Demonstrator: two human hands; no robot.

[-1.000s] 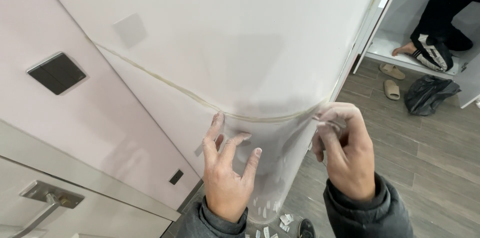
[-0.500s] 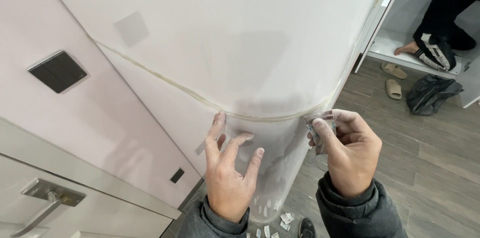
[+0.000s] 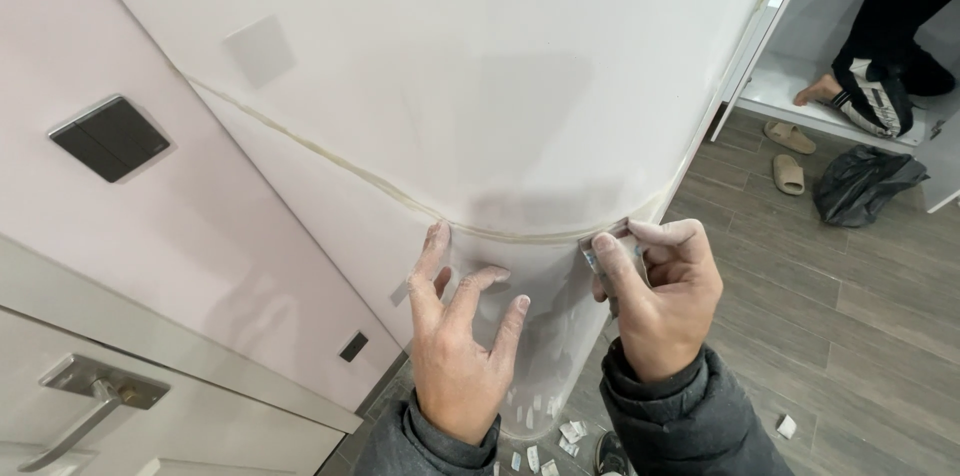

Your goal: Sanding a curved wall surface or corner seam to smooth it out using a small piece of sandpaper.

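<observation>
A curved white wall corner [image 3: 520,86] fills the upper view, with a thin yellowish seam line [image 3: 330,158] running across it and down to my hands. My left hand [image 3: 455,336] lies flat against the glossy lower panel [image 3: 545,336] just under the seam, fingers spread. My right hand [image 3: 655,301] is pinched on a small grey scraper-like blade [image 3: 592,254] held against the seam at the curve's right side.
A dark wall switch [image 3: 110,138] and a small socket [image 3: 352,347] sit on the pink wall at left. A door handle [image 3: 90,401] is at bottom left. Another person's leg and foot [image 3: 860,76], slippers [image 3: 790,156] and a black bag [image 3: 865,186] lie at upper right. White scraps [image 3: 560,436] litter the wooden floor.
My right hand has shifted slightly left along the seam with the blade. My left hand stays pressed on the panel.
</observation>
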